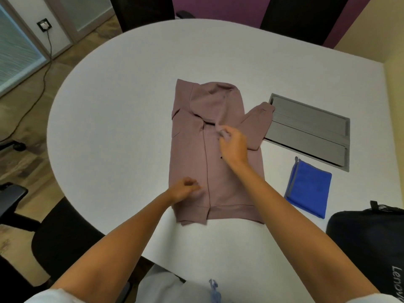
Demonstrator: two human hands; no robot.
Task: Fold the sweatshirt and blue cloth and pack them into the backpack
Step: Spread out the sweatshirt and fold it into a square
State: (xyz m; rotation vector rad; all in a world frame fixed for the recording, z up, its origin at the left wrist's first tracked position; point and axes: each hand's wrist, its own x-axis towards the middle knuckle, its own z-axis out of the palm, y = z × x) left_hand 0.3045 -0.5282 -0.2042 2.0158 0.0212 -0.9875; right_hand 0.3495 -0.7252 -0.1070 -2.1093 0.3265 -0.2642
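A: Sweatshirt point(218, 162) lies flat, mid-worktop point(131, 95), one sleeve out right. Soft, limp; it will likely sag unless taken at the edges.

B: Left hand point(183, 190) pinches cloth near the hem; right hand point(232, 145) pinches at the collar. Blue cloth point(310, 189) lies folded right; backpack point(369, 241) near right.

Sweatshirt point(220, 162) dusty mauve; cloth point(310, 189) blue, grey-edged; backpack point(367, 241) black; table point(131, 106) white.
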